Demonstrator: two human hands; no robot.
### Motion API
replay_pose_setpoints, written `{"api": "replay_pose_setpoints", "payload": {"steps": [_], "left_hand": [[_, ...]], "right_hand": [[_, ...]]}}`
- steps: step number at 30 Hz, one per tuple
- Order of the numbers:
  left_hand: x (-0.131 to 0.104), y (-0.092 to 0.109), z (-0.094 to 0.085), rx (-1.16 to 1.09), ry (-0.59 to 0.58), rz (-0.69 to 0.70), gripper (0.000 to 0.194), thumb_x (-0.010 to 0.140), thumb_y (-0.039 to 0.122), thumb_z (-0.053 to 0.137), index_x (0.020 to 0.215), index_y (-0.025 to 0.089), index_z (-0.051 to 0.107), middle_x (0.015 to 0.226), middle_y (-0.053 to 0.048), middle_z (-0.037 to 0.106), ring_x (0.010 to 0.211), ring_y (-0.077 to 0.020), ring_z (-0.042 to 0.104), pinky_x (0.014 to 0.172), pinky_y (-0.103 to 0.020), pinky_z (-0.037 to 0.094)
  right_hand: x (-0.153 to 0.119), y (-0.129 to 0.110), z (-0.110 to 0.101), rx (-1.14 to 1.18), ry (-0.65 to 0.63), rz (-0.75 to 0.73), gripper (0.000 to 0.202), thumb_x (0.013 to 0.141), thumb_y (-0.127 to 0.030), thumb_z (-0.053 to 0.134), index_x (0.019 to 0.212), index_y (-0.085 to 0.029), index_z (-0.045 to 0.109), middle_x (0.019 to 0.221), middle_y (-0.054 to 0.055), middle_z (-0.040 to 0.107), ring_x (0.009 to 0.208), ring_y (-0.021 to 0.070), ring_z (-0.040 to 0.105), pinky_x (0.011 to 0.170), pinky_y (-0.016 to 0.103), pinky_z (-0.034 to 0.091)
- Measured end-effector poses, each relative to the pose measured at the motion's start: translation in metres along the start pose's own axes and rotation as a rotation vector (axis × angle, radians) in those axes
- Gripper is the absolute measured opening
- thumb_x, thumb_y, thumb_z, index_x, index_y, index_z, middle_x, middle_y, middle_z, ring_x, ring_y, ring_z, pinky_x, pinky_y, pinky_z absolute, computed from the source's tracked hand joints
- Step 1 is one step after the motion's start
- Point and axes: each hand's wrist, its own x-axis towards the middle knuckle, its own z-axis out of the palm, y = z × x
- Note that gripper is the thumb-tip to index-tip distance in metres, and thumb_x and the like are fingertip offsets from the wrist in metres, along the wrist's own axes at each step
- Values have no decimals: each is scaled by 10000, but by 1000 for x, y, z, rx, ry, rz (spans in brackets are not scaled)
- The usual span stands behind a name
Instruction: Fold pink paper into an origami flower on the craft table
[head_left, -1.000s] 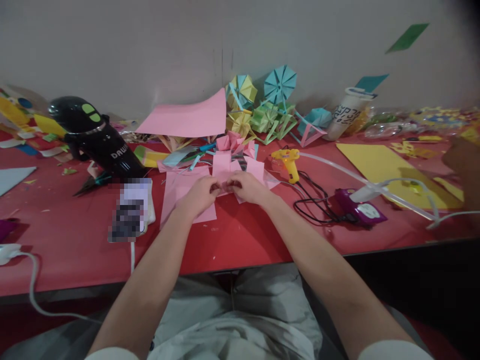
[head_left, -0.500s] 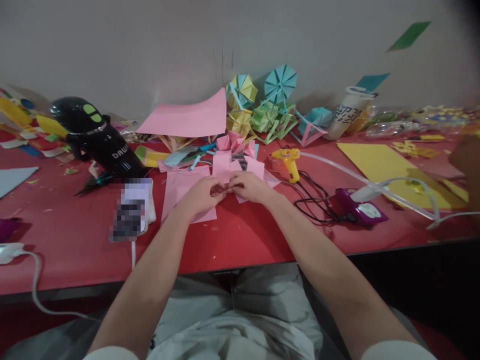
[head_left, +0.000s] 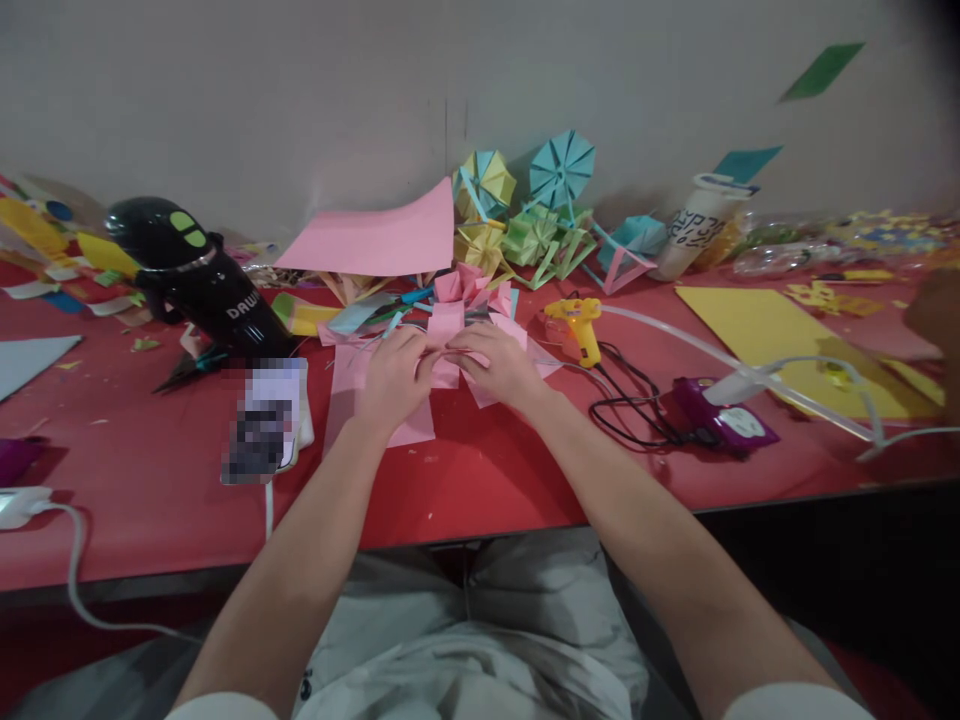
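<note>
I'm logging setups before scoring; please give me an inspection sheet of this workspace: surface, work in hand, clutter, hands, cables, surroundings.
Surface: red table, paper scraps scattered on it.
Work in hand: pink paper between left hand and right hand; flat pink sheet by the left.
Clutter: yellow glue gun, phone, black bottle-shaped object, folded paper pieces by the wall.
Hands: close together, fingers bent at the pink paper; exact grip hidden.
Cables: black cord looped between glue gun and purple power socket; white cable hanging over the front edge.
Surroundings: grey wall behind; blurred shape at right edge, unidentifiable.
</note>
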Motion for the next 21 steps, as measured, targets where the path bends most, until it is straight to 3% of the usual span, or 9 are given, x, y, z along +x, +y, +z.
{"api": "replay_pose_setpoints", "payload": {"steps": [3, 7, 11, 16, 21], "left_hand": [[1, 2, -1, -88, 16, 13, 136, 911, 269, 521, 894, 195, 633, 923, -67, 654, 900, -198, 581, 838, -325, 438], [3, 4, -1, -183, -13, -71, 167, 896, 325, 557, 862, 194, 653, 856, -39, 691, 808, -172, 606, 752, -291, 451], [4, 7, 0, -170, 12, -120, 119, 857, 244, 585, 764, 188, 632, 770, -23, 679, 734, -161, 596, 688, -282, 443], [4, 7, 1, -175, 17, -71, 76, 828, 157, 572, 758, 184, 581, 744, -15, 638, 710, -152, 569, 674, -276, 439], [4, 6, 0, -168, -11, -76, 94, 824, 116, 534, 770, 188, 560, 753, -17, 614, 710, -150, 551, 666, -275, 427]], "right_hand": [[-1, -6, -1, 58, 47, 14, 194, 938, -270, 505, 866, -193, 667, 923, 77, 681, 909, 194, 596, 873, 338, 454], [-3, -11, -4, 128, 80, 69, 162, 915, -268, 545, 824, -184, 651, 837, 56, 681, 792, 168, 595, 761, 304, 464], [-2, -12, -8, 168, 68, 67, 214, 905, -336, 569, 788, -173, 644, 771, 46, 664, 696, 147, 560, 672, 286, 445], [-2, -15, -8, 287, 26, 106, 279, 894, -441, 571, 829, -178, 637, 796, 50, 663, 723, 152, 576, 685, 294, 472], [-2, -17, -6, 339, 53, 141, 190, 880, -345, 583, 822, -178, 652, 825, 44, 686, 753, 149, 599, 713, 294, 478]]}}
